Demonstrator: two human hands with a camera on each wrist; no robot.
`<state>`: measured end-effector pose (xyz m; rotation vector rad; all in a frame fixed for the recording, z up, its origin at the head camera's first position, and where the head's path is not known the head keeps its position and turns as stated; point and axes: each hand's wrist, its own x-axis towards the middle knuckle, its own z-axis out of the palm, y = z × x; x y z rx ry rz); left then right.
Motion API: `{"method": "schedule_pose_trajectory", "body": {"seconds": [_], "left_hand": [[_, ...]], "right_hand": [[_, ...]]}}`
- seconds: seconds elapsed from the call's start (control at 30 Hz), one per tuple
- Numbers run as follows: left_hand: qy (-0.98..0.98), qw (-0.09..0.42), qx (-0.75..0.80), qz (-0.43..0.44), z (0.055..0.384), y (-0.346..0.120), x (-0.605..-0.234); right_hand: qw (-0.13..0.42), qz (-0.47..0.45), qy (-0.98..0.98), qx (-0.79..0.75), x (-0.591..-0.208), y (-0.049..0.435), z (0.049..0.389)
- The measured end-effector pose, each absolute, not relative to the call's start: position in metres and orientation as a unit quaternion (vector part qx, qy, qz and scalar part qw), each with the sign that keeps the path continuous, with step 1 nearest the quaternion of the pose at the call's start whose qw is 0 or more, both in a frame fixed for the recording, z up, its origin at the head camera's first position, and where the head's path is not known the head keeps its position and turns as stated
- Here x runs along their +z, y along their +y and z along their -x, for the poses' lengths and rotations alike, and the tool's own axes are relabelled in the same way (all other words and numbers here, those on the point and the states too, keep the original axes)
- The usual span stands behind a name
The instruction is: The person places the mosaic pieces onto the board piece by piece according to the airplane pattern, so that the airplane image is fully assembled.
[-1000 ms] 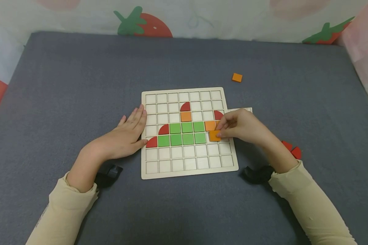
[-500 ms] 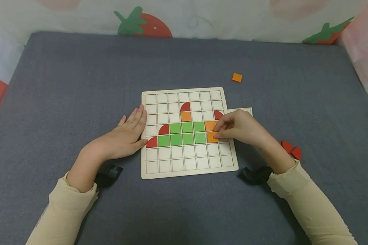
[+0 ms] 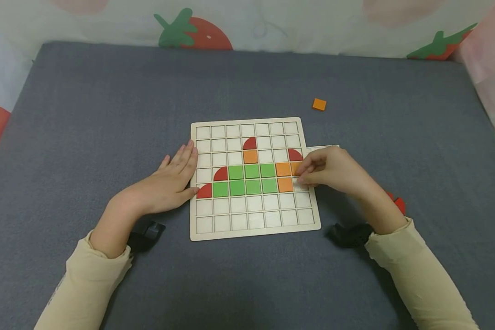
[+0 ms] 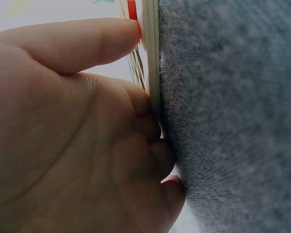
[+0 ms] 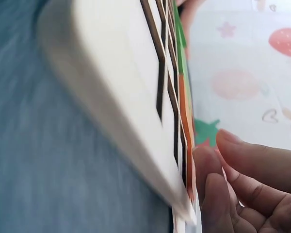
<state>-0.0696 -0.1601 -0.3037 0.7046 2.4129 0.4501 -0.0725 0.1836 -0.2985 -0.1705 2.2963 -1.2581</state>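
Note:
A pale wooden grid board [image 3: 255,234] lies on the dark cloth, its cells partly filled. Several green square tiles [image 3: 253,187] form two rows, with red quarter-circle pieces [image 3: 204,191] at the left end. An orange square tile [image 3: 285,184] sits in the lower row, right of the green ones. My right hand [image 3: 332,172] hovers at the board's right side, fingertips just right of that tile; the right wrist view shows a gap between thumb [image 5: 230,138] and fingers, nothing held. My left hand [image 3: 161,190] lies flat with fingers along the board's left edge.
A loose orange tile [image 3: 319,104] lies beyond the board's far right corner. Red pieces [image 3: 399,205] lie to the right, partly hidden by the right forearm. A second pale card or board [image 3: 335,148] shows from behind the right edge. Black wrist devices [image 3: 145,236] sit below both wrists.
The orange tile went from the right hand's pinch into a cell of the lower row. The right hand let go and drew slightly right. The left hand stayed put.

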Motion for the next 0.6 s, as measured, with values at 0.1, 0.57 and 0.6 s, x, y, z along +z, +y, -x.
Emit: {"method": "schedule_pose_trajectory", "body": {"seconds": [0.1, 0.57, 0.6], "left_hand": [[0.904, 0.291, 0.168, -0.263, 0.07, -0.16, -0.304], [0.903, 0.292, 0.166, -0.268, 0.07, -0.16, -0.303], [0.903, 0.293, 0.167, -0.268, 0.07, -0.161, -0.303]], "right_hand": [[0.245, 0.049, 0.856, -0.453, -0.297, 0.195, 0.071], [0.193, 0.0, 0.882, -0.429, -0.288, 0.257, 0.064], [0.191, -0.003, 0.884, -0.428, -0.288, 0.262, 0.063]]}}
